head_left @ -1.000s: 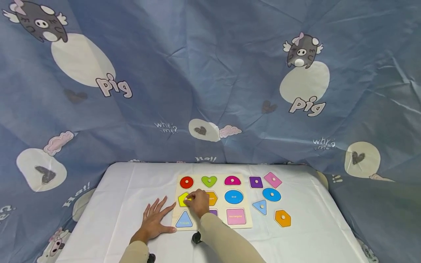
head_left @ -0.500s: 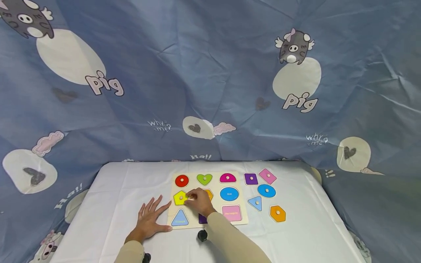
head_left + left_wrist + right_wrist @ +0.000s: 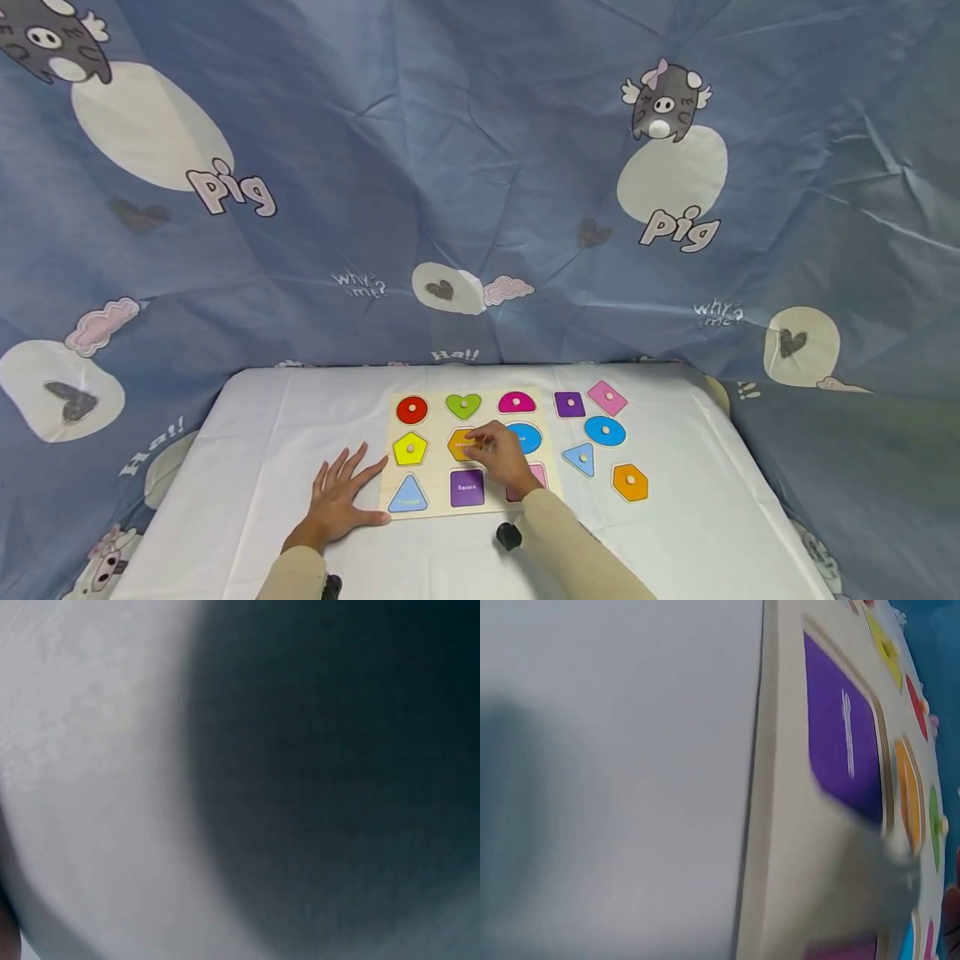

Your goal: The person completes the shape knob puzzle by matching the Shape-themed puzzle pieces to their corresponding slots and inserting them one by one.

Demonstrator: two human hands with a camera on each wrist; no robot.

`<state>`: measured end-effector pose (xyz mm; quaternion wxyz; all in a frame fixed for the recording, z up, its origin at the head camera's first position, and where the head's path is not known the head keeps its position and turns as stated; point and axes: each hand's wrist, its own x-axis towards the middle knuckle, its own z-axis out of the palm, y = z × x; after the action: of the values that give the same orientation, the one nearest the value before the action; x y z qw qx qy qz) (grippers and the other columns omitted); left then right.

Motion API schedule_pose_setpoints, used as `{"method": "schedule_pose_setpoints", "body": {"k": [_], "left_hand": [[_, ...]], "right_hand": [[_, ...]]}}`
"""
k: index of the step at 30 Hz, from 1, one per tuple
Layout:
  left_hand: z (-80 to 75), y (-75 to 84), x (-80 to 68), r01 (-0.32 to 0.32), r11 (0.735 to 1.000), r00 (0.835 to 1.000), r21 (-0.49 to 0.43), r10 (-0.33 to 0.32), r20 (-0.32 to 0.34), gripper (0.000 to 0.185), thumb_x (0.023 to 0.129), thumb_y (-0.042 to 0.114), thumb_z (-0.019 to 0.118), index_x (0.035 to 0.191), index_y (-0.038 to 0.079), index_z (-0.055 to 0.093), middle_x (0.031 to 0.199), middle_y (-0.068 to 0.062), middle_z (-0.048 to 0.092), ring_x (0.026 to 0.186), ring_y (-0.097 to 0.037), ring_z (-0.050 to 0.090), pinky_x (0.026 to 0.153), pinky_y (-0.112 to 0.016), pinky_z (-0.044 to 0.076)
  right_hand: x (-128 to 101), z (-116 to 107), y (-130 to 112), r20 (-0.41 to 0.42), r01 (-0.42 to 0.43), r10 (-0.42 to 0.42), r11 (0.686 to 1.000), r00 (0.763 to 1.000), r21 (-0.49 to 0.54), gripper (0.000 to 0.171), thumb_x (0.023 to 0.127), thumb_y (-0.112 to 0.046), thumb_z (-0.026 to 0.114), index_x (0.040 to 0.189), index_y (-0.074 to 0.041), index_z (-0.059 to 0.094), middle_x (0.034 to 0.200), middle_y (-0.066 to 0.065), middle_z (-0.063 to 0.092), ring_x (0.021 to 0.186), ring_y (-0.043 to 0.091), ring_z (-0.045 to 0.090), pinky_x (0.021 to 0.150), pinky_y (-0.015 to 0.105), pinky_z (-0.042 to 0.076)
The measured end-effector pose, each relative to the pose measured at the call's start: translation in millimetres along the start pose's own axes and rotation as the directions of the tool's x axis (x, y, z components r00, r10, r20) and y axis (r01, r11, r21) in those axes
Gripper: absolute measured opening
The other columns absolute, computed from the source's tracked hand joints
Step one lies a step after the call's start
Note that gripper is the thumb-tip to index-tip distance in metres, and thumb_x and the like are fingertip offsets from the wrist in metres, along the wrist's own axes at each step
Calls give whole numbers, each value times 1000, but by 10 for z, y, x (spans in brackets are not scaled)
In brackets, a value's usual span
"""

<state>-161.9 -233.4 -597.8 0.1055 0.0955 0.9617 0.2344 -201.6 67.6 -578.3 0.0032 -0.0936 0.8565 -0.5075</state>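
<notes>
Left hand [image 3: 337,501]: flat on the white tabletop [image 3: 247,467], fingers spread and straight, holding nothing, fingertips touching the puzzle board's [image 3: 438,425] left edge.
Puzzle board: centre of tabletop; yellow pentagon [image 3: 410,448] seated in its slot.
Right hand [image 3: 504,455]: above the board's middle, fingers loosely curled, holding nothing.
Loose pieces: right of board, orange hexagon [image 3: 629,482] nearest.

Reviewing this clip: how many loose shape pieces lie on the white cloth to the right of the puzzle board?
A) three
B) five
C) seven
B: beside the puzzle board lie a purple square, pink diamond, blue oval, blue triangle and orange hexagon.
</notes>
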Motion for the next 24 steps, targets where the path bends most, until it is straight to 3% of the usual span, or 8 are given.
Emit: {"method": "schedule_pose_setpoints", "body": {"k": [7, 14, 18, 24], "left_hand": [[-8, -6, 3, -3, 1000, 1000, -6, 3, -3, 98, 58, 60, 81, 142, 22, 49, 158, -17, 20, 143, -42, 6, 113, -60, -6], [-19, -11, 3, -5, 1000, 1000, 3, 5, -8, 97, 59, 61, 81, 142, 22, 49, 158, -17, 21, 143, -41, 7, 113, -61, -6], [-28, -4, -4, -7, 1000, 1000, 7, 7, -12, 97, 59, 60, 81, 142, 22, 49, 157, -17, 22, 143, -42, 7, 112, -61, -5], [-31, 1, -9, -9, 1000, 1000, -2, 9, -6, 97, 59, 60, 81, 142, 22, 49, 158, -17, 21, 143, -42, 7, 112, -61, -5]], "right_hand": [[-101, -362, 166, -99, 18, -16, 1000, 995, 23, 21, 82, -11, 76, 102, -6, 72, 92, 8, 62, 84, 22, 56, 75, 28, 52], [-185, -690, 277, -219, -41, 54, 997, 974, 61, 25, 79, -12, 80, 102, -4, 73, 92, 12, 64, 84, 24, 55, 73, 26, 46], [-246, -853, 317, -236, -107, 122, 991, 964, 76, 26, 80, -12, 79, 105, -4, 72, 98, 15, 64, 89, 25, 54, 77, 30, 44], [-359, -1086, 448, -281, -118, 129, 991, 951, 56, 30, 78, -12, 80, 106, -6, 72, 99, 12, 65, 90, 25, 53, 79, 32, 43]]}}
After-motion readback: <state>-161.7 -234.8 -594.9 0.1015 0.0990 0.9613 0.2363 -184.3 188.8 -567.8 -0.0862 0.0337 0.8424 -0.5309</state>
